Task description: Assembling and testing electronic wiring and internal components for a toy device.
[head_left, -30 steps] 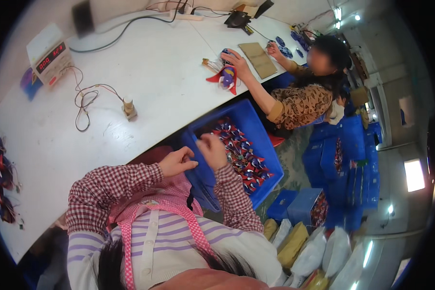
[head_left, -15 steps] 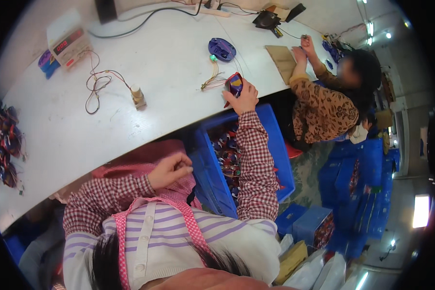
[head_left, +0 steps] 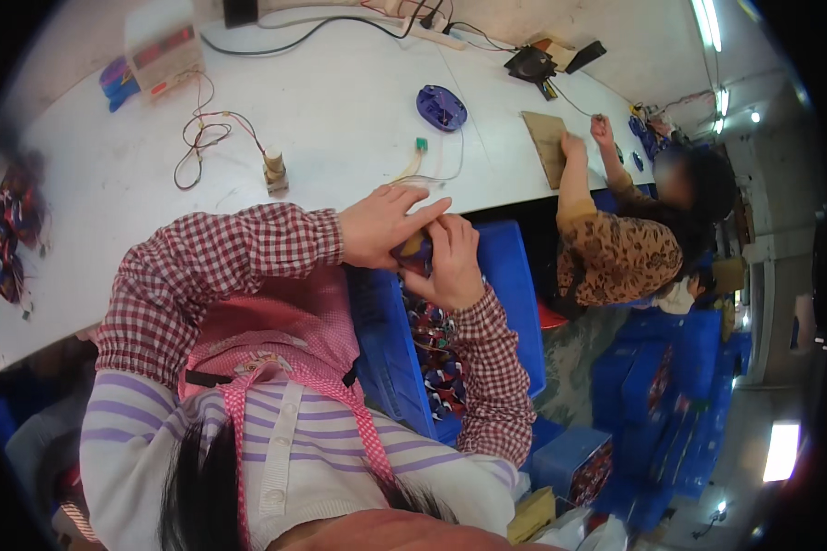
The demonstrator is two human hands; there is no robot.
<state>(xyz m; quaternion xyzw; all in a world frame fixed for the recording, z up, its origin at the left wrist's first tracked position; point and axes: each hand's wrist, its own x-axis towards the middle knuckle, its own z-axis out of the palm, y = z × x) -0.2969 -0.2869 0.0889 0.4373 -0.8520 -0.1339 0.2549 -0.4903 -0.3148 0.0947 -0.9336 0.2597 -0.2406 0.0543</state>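
Over the blue bin, just off the table's front edge, both hands meet around a small dark shell piece (head_left: pixel 416 249) with a yellow patch. My right hand (head_left: pixel 454 266) grips it from the right, fingers curled over its top. My left hand (head_left: pixel 383 228) is against its left side, with fingers reaching across above it; part of that grip is hidden. On the table beyond lie a purple oval casing (head_left: pixel 442 108) and a small green board (head_left: pixel 422 144) with thin wires running toward my hands.
Below my right forearm, a blue bin (head_left: pixel 507 317) holds many red and dark parts. A power supply (head_left: pixel 163 46) and a cylindrical fitting (head_left: pixel 275 173) on wires are at left, near a pile of parts (head_left: pixel 16 225). A co-worker (head_left: pixel 616 248) sits at right by a cardboard sheet (head_left: pixel 547 147).
My right hand has drawn the shell piece back from the tabletop toward me. My left hand has risen from my lap to meet it. The green board has shifted slightly.
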